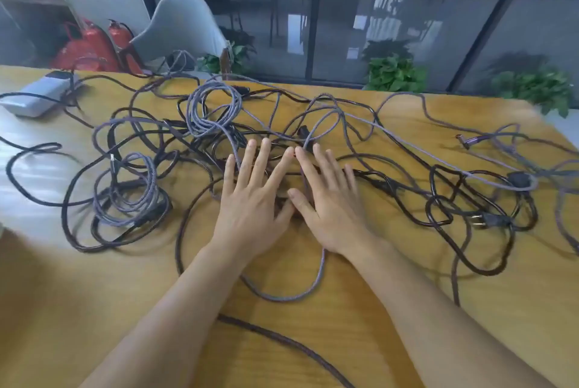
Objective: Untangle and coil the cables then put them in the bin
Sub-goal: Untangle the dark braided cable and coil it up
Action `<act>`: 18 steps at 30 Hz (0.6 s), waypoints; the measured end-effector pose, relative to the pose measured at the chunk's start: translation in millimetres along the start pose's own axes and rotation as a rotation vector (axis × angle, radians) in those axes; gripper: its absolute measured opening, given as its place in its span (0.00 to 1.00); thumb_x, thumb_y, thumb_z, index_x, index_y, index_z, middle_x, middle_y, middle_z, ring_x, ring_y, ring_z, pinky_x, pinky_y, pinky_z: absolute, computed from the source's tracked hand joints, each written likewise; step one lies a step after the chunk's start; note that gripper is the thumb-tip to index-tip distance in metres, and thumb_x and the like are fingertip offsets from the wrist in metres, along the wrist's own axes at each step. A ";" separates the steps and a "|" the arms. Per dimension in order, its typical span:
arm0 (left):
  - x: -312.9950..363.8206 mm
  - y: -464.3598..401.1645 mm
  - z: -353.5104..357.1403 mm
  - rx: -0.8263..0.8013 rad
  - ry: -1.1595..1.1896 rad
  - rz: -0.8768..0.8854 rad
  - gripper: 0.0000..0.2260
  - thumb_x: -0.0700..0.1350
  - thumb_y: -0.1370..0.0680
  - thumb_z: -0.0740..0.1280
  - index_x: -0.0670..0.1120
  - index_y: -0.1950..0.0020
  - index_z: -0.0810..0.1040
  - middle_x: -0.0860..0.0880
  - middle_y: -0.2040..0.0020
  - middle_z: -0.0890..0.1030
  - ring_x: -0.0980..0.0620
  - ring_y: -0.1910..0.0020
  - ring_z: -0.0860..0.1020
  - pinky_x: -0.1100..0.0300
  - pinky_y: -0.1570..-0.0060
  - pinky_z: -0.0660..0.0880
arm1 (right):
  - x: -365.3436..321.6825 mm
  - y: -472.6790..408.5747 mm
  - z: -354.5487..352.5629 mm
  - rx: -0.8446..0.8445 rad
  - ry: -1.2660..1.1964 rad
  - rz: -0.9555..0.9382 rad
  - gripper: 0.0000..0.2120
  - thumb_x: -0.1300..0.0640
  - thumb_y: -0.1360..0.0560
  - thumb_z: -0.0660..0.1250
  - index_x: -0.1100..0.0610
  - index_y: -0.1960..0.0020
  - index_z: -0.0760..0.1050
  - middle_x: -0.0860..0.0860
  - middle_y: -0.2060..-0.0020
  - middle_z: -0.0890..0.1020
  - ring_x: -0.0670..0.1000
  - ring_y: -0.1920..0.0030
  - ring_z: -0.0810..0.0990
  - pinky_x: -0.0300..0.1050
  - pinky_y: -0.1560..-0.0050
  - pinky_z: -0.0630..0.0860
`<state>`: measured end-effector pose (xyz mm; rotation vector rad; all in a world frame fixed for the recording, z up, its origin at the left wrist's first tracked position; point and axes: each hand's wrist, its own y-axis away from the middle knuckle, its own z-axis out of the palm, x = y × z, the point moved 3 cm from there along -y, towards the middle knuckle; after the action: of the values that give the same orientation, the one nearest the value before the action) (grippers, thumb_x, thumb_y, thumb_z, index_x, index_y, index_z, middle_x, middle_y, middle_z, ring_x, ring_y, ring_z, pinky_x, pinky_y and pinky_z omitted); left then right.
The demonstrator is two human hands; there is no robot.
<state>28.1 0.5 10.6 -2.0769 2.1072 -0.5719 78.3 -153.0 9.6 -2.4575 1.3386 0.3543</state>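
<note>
Cables (282,149) tangled — strands hidden, perhaps, under hands.

Both my arms reach forward from the bottom of the view, bare to the elbow, angling inward so my hands meet near the middle. My left hand (250,196) lies palm down with its fingers straight and spread — the thumb stuck out to the right, toward the other hand. My right hand (329,199) is palm down too, fingers straight and fanned a little, its thumb pointing left. The two thumbs come close together, and my index fingertips nearly touch at the top — so the hands form a rough triangle between them. Neither hand curls around anything; both lie flat and relaxed, wrists straight.
</note>
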 end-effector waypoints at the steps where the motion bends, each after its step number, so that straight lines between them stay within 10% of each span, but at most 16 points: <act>1: -0.3 -0.1 0.4 -0.003 -0.017 0.008 0.31 0.61 0.18 0.50 0.59 0.15 0.47 0.47 0.14 0.49 0.46 0.16 0.42 0.40 0.19 0.42 | 0.5 -0.5 0.5 -0.005 0.016 -0.009 0.33 0.31 0.18 0.42 0.36 0.17 0.35 0.47 0.15 0.40 0.49 0.16 0.36 0.56 0.18 0.37; 18: -0.9 54.4 -39.9 -0.023 0.054 0.027 0.31 0.61 0.14 0.52 0.53 0.14 0.48 0.46 0.14 0.47 0.49 0.16 0.40 0.50 0.18 0.42 | -31.7 68.3 -29.3 0.011 0.220 -0.028 0.34 0.34 0.15 0.45 0.48 0.14 0.46 0.45 0.15 0.45 0.48 0.16 0.40 0.56 0.17 0.41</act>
<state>-36.8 7.5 27.9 -2.0643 2.1774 -0.6105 5.6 -175.1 37.3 -2.5634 1.3841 0.0704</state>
